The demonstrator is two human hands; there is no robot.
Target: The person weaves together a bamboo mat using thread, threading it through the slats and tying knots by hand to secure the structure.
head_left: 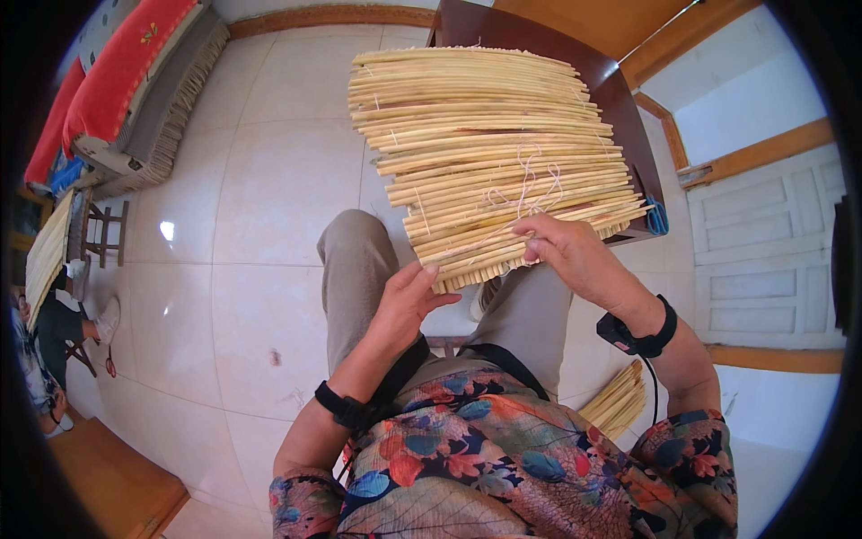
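Note:
A mat of straw-coloured reed stalks [485,135] lies in front of me, laid side by side and bound with thin thread. Its far part rests on a dark red-brown table; the near edge reaches over my knees. My left hand [409,305] grips the near left corner, thumb on top and the other fingers partly hidden at the edge. Loose pinkish string [530,184] lies in loops over the right half of the mat. Close to those loops, my right hand [566,251] is closed in a pinch above the near stalks, seemingly on the string.
Blue-handled scissors [657,216] are at the right edge of the dark table [628,117]. Loose stalks [618,400] lie on the floor by my right side. At far left, another person sits with a similar mat [47,251], below a red-covered sofa [126,72].

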